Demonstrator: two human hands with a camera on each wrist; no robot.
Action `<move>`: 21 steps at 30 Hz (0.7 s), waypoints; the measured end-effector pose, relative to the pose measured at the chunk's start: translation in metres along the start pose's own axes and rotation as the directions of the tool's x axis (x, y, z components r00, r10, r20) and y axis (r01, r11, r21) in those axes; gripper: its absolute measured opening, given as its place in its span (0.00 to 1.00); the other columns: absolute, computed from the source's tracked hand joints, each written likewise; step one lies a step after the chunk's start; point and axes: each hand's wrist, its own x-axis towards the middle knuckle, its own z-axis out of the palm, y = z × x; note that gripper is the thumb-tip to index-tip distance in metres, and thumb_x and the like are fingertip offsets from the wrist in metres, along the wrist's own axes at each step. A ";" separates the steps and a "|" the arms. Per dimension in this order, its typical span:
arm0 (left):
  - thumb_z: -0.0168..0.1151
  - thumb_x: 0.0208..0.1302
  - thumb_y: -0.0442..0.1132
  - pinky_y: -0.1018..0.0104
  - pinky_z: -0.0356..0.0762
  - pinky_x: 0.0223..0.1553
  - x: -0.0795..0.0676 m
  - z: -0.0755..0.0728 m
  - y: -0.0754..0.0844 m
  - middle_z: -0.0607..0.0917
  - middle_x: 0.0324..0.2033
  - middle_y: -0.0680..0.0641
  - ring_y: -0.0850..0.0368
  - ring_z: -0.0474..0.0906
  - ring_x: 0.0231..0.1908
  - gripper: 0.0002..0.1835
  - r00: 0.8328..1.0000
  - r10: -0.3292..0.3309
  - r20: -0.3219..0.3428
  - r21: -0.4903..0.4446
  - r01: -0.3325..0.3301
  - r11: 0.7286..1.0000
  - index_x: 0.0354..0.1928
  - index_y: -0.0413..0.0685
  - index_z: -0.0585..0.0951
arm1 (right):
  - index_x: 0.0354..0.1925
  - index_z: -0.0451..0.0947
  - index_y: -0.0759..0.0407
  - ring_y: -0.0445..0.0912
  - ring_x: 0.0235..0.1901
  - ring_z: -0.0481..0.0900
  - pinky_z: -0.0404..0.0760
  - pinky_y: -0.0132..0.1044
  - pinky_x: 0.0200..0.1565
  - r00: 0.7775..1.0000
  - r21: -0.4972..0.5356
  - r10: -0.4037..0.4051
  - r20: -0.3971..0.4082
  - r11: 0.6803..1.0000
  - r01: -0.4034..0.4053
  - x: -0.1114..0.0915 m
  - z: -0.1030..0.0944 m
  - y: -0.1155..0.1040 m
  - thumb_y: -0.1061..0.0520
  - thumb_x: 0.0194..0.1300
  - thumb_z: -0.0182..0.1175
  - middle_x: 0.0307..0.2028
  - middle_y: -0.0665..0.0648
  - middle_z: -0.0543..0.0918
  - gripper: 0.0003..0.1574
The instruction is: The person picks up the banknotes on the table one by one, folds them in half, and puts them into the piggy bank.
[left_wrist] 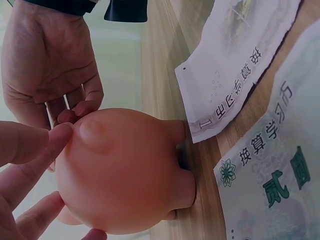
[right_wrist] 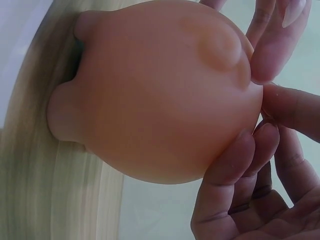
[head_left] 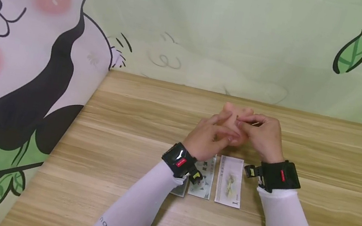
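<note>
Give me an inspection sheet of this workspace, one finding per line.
Surface: wood-grain table.
Job's things: rounded pink-orange figure, standing on stubby feet; three paper notes nearer the person, two partly hidden by the left arm.
Clutter: nothing seen.
Hands: left hand touches the figure with its fingertips; right hand has its fingers at the figure's top, anything held unclear.
Cables: nothing seen.
Surroundings: pale green backdrop printed with a panda and leaf.
</note>
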 end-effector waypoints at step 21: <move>0.55 0.79 0.51 0.46 0.59 0.78 -0.009 -0.022 -0.004 0.60 0.81 0.50 0.46 0.58 0.79 0.29 0.990 -0.090 0.112 -0.286 0.118 0.951 0.77 0.53 0.68 | 0.51 0.88 0.61 0.50 0.42 0.77 0.77 0.30 0.34 0.998 -0.074 -0.059 0.005 0.996 0.059 -0.013 -0.002 -0.013 0.52 0.71 0.65 0.44 0.63 0.87 0.17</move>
